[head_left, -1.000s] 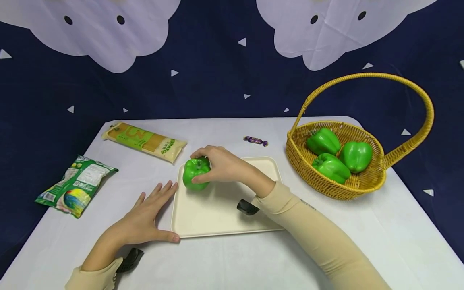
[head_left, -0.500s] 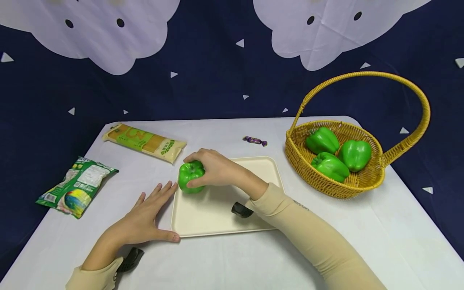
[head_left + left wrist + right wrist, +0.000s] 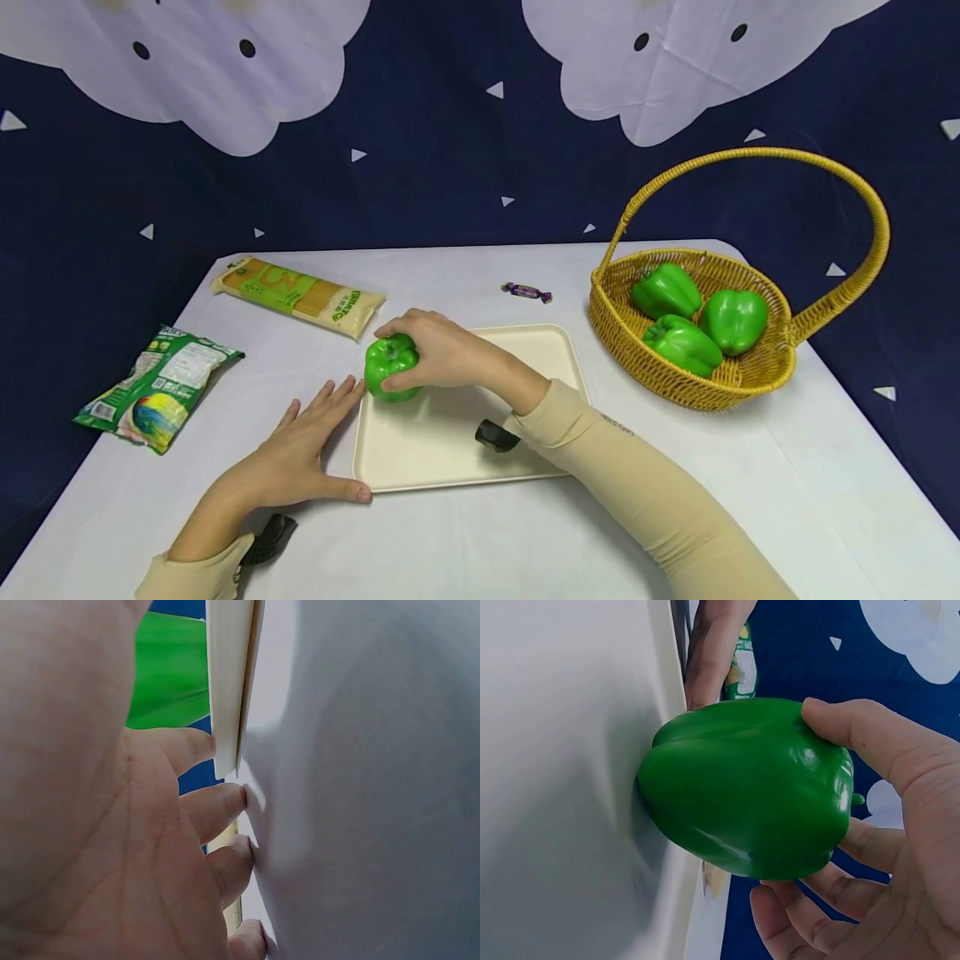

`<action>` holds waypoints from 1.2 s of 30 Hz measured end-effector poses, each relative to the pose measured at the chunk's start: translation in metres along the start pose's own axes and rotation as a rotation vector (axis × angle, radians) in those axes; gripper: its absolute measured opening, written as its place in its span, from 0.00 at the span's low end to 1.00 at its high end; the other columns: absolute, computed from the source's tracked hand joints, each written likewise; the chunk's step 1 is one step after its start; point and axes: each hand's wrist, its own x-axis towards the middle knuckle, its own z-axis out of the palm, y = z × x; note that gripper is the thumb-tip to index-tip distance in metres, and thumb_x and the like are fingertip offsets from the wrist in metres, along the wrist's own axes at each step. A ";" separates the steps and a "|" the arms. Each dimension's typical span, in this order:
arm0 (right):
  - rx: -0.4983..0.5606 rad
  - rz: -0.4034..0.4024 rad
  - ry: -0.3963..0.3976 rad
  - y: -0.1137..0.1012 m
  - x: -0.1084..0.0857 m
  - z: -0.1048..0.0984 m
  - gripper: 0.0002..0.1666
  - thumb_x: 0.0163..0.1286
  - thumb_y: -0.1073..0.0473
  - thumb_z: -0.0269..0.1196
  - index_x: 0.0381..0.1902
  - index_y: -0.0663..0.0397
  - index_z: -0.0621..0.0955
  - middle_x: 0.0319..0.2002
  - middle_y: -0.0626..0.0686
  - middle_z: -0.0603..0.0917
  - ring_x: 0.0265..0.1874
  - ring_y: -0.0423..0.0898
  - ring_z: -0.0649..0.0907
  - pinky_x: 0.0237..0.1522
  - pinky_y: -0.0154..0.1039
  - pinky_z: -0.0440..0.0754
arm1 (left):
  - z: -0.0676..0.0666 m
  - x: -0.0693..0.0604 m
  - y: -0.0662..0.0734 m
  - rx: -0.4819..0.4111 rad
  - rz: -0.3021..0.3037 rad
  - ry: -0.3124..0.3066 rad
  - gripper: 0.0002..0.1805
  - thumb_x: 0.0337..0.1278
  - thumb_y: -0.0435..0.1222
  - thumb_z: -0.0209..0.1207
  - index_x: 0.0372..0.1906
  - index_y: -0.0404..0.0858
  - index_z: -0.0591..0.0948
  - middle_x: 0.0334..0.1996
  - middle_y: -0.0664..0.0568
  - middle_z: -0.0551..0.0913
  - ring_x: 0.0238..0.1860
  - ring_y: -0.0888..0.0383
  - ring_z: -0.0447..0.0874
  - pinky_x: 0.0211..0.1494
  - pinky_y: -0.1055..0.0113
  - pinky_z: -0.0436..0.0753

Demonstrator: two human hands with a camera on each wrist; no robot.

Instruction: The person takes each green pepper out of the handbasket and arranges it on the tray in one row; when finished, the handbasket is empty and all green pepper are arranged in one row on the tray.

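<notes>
While the right hand (image 3: 446, 354) pinches a green pepper (image 3: 386, 371) between thumb and fingers, the left hand (image 3: 292, 458) lies with its fingers and thumb spread; the pepper stands upright in the right hand's grip, stem uppermost; below the right fingers, its base is at the surface of a cream tray (image 3: 427, 454), toward the far left corner; whether the tray bears its weight cannot be told. The left index fingertip meets the tray's left rim, just beside the pepper; the left thumb tip is at the near left corner; the other left fingertips rest on the white cloth (image 3: 487, 542). Behind the right fingers, a black device (image 3: 497, 435) shows at the wrist. Beyond the left fingertips lies a yellow and green packet (image 3: 300, 296); to the left of the left fingers, well apart, lies a green bag (image 3: 159, 387); beyond the right fingers and to their right lies a purple-wrapped candy (image 3: 527, 292); farther to their right stands a wicker basket (image 3: 633, 362), handle raised, containing three other green peppers (image 3: 684, 346); farthest from both hands hangs a dark blue backdrop (image 3: 442, 158).
</notes>
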 end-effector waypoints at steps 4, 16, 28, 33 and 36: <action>-0.001 -0.006 -0.004 0.000 0.000 -0.001 0.44 0.66 0.44 0.78 0.75 0.52 0.77 0.65 0.55 0.83 0.60 0.47 0.82 0.64 0.42 0.83 | 0.000 -0.001 0.000 0.001 0.001 0.002 0.80 0.31 0.70 0.81 0.89 0.49 0.50 0.87 0.35 0.52 0.86 0.25 0.45 0.77 0.15 0.43; -0.006 -0.013 -0.028 0.000 -0.002 0.000 0.48 0.63 0.40 0.79 0.77 0.49 0.76 0.67 0.54 0.82 0.63 0.47 0.82 0.69 0.45 0.81 | 0.000 -0.001 0.001 -0.001 0.006 0.007 0.79 0.31 0.69 0.81 0.89 0.45 0.52 0.87 0.36 0.52 0.86 0.25 0.45 0.77 0.15 0.43; 0.007 -0.011 -0.046 0.001 -0.004 0.000 0.47 0.64 0.45 0.79 0.77 0.50 0.75 0.66 0.54 0.82 0.63 0.48 0.82 0.69 0.45 0.82 | 0.000 -0.001 0.001 0.002 -0.001 0.005 0.80 0.30 0.69 0.81 0.88 0.43 0.53 0.87 0.36 0.52 0.86 0.25 0.45 0.77 0.15 0.43; 0.002 0.007 -0.015 0.001 -0.004 0.002 0.47 0.63 0.42 0.80 0.75 0.49 0.76 0.65 0.53 0.82 0.62 0.47 0.82 0.67 0.46 0.83 | 0.000 -0.001 0.001 -0.001 0.005 0.009 0.79 0.30 0.68 0.82 0.88 0.41 0.54 0.87 0.36 0.52 0.86 0.25 0.45 0.77 0.15 0.43; 0.002 0.015 -0.006 0.001 -0.004 0.003 0.47 0.63 0.41 0.80 0.75 0.48 0.76 0.65 0.53 0.82 0.61 0.47 0.82 0.66 0.46 0.83 | 0.000 -0.001 0.001 -0.002 0.004 0.006 0.79 0.30 0.68 0.82 0.88 0.40 0.55 0.87 0.35 0.52 0.86 0.25 0.45 0.76 0.14 0.43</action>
